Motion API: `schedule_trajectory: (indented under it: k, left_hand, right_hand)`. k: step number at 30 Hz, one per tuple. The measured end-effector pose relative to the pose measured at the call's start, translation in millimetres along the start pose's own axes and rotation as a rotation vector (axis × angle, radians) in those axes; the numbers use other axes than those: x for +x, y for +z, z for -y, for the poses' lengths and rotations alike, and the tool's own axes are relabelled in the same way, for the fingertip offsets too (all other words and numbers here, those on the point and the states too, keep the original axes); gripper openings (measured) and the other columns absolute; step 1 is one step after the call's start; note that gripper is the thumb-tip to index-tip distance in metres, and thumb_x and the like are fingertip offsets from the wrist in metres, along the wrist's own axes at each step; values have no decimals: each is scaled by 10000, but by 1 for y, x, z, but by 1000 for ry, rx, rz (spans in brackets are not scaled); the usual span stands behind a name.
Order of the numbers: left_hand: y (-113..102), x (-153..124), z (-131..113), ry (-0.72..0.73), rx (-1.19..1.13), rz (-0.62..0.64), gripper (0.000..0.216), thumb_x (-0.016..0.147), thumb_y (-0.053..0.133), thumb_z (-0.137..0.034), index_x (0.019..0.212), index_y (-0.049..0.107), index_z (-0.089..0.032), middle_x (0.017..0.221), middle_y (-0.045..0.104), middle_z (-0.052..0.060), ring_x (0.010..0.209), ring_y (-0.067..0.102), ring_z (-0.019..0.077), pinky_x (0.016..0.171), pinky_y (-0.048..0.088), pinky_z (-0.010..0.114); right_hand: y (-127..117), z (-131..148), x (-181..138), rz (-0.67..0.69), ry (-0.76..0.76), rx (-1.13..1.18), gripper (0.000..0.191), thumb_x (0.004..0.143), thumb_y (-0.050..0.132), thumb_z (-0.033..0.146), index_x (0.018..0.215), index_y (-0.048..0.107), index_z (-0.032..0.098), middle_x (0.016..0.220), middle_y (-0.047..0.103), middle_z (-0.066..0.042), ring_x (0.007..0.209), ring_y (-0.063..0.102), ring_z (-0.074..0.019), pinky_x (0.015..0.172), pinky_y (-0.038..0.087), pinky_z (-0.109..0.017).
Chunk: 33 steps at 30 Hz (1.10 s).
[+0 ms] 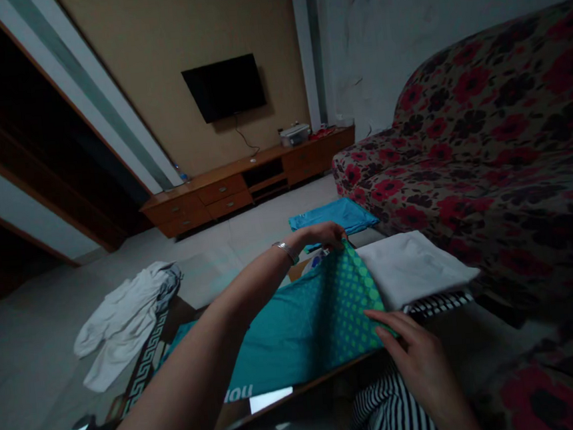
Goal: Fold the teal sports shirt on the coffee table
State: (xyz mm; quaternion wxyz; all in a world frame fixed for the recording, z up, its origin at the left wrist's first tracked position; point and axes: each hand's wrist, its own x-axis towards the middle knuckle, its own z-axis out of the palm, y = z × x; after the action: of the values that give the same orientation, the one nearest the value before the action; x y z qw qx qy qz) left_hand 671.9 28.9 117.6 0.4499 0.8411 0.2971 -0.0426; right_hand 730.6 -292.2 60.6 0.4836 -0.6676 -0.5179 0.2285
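A teal garment (286, 329) with a green dotted end and white lettering lies stretched flat over a low glass-topped table. At its far right corner my left hand (332, 235) is closed on the dotted edge, its fingertips partly hidden behind the wrist and cloth. My right hand (416, 347) pinches the near right corner of the same edge between thumb and fingers. Just right of the garment is a folded white cloth (414, 267), on top of a black-and-white striped cloth (439, 303). Beyond my left hand lies a folded blue cloth (334, 217).
A crumpled white garment (129, 316) lies at the table's left end. The flowered sofa (485, 137) stands along the right side. A wooden TV cabinet (224, 193) runs along the far wall below a television (225, 88). Striped fabric (394, 410) shows below the table edge.
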Motion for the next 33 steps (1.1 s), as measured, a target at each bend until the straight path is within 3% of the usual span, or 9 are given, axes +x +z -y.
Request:
schedule_trajectory:
  k: [7, 14, 19, 24, 33]
  left_hand:
    - [-36, -76, -21, 65, -44, 7, 212, 637, 653, 3, 822, 662, -100, 608, 625, -27, 644, 550, 81, 683, 488, 217]
    - [-78, -170, 1, 127, -106, -58, 202, 664, 580, 35, 816, 632, -88, 637, 636, -5, 701, 573, 86, 776, 501, 265]
    - [-106, -229, 47, 151, -177, -127, 213, 650, 580, 9, 828, 623, -101, 728, 664, 24, 679, 612, 117, 730, 525, 303]
    - [-119, -290, 110, 154, -258, -184, 253, 590, 588, -1, 812, 627, -115, 778, 679, 29, 681, 627, 124, 642, 518, 246]
    - [-93, -397, 232, 11, -342, -382, 179, 620, 614, -41, 787, 638, -99, 790, 680, 62, 755, 602, 139, 764, 499, 292]
  right_hand:
    - [21, 84, -11, 112, -219, 27, 286, 922, 452, 293, 1004, 713, 211, 917, 660, -77, 850, 629, -175, 729, 487, -247]
    - [66, 155, -14, 200, -355, -22, 253, 895, 470, 164, 989, 700, 211, 934, 662, -52, 873, 623, -164, 760, 466, -255]
    - [111, 200, -20, 265, -391, -80, 250, 875, 487, 134, 980, 700, 212, 957, 678, -44, 874, 630, -168, 783, 464, -273]
    - [176, 237, -34, 367, -423, -142, 254, 877, 492, 126, 989, 699, 219, 965, 679, -38, 886, 628, -168, 832, 456, -280]
    - [306, 270, -70, 609, -417, -340, 272, 861, 521, 112, 984, 718, 252, 967, 676, -33, 913, 638, -166, 787, 443, -241]
